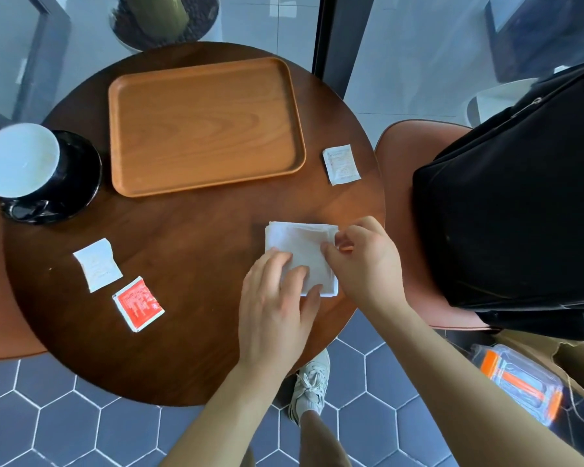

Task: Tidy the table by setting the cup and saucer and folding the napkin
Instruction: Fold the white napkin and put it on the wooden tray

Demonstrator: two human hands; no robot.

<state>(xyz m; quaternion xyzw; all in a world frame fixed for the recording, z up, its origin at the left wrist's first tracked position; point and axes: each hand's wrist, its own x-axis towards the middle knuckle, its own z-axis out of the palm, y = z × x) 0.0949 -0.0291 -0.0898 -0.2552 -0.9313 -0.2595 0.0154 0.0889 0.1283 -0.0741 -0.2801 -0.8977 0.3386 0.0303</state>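
White napkin [300, 254] pinned flat under my left hand [277, 298]; my right hand [361, 261] pinches its right edge. Tugging might tear it.

Bare forearms, no sleeves or jewellery; a pale lace-up sneaker [310, 387] with white sock on one foot.

One head-worn wide-angle view looks steeply down, close over the round table [189, 348] and floor [64, 433].
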